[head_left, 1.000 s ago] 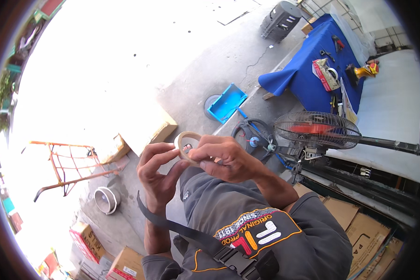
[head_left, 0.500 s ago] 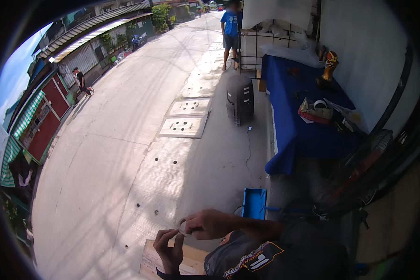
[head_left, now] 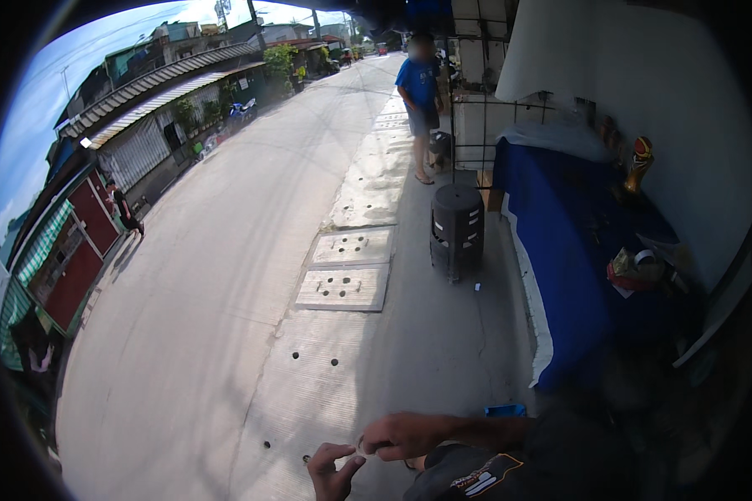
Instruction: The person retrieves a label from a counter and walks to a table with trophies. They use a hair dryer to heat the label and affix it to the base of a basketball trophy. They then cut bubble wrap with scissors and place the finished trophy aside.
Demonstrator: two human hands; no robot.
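Low in the view, my two hands meet over a small pale ring (head_left: 360, 450), which looks like a narrow roll of tape, though it is mostly covered by fingers. My right hand (head_left: 394, 436) comes in from the right and grips the ring with curled fingers. From below, my left hand (head_left: 332, 473) pinches the ring's near edge between thumb and forefinger. Beneath my right forearm shows a dark shirt (head_left: 485, 478) with an orange-edged print.
A blue tray (head_left: 505, 411) lies beyond my right forearm. A stack of black stools (head_left: 457, 230) stands ahead, beside a blue-covered table (head_left: 560, 250) holding a trophy (head_left: 639, 167) and a tape roll in a box (head_left: 635, 271). A person in blue (head_left: 418, 92) stands beyond; another (head_left: 121, 209) walks at left.
My view has tilted up, showing more street and sky, and the hands sit lower in it. The ring stays between both hands. The person in blue has shifted posture.
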